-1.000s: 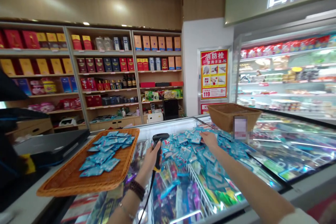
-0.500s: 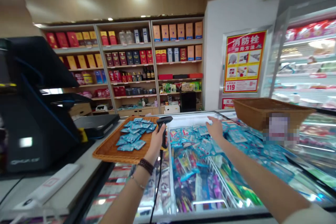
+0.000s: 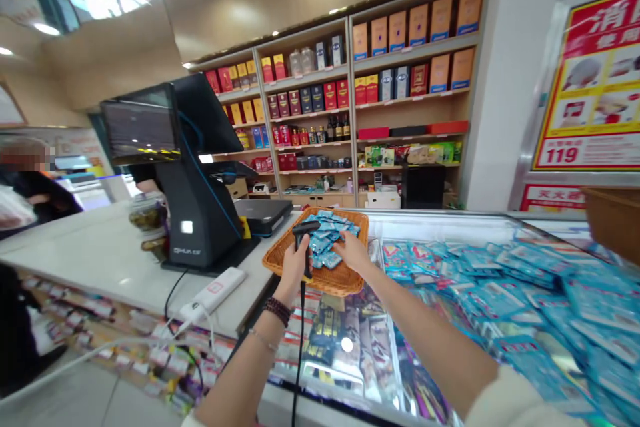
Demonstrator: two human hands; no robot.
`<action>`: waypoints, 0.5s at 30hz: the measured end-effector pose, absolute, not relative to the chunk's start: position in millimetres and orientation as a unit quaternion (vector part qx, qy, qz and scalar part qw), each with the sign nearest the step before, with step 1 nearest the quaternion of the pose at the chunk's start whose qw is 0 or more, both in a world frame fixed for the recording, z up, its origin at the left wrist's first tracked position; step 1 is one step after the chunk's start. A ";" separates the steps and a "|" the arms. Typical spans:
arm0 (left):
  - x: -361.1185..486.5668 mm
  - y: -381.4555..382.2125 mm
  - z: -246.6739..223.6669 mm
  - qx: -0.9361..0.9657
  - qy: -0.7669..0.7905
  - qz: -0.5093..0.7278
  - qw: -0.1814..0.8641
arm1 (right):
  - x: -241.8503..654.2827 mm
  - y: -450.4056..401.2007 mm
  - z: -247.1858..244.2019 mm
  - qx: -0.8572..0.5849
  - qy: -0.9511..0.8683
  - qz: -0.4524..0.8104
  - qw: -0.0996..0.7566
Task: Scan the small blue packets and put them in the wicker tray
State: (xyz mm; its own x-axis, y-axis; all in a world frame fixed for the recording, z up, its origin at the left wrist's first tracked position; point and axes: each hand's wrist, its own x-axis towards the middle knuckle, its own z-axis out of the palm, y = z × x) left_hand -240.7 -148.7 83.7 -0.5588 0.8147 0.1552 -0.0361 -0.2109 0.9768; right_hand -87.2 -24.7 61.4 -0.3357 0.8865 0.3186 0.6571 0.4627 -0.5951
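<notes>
My left hand (image 3: 293, 270), with a beaded bracelet at the wrist, is closed round the handle of a black barcode scanner (image 3: 306, 229). A dark cord hangs down from the scanner. Behind it lies an orange-brown wicker basket (image 3: 345, 285) holding a heap of small blue packets (image 3: 327, 223). Over the basket's right side, my right hand (image 3: 355, 253) reaches in, its fingertips at the edge of the packets. Thumb and forefinger look apart, and no packet shows between them.
A glass-topped chest freezer (image 3: 400, 373) is under my forearms, with many blue packets (image 3: 505, 293) spread over its right side. To the left stand a checkout terminal (image 3: 195, 213), a white power strip (image 3: 217, 290) and a counter (image 3: 110, 260). A person (image 3: 35, 180) is at far left.
My view has turned left. My right hand has moved from above the packets on the freezer to the packets in the basket. My left hand keeps hold of the scanner.
</notes>
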 end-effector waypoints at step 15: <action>-249.6 -146.1 65.8 0.359 0.602 0.643 0.309 | -110.8 -35.4 38.4 -0.545 -0.783 0.193 0.231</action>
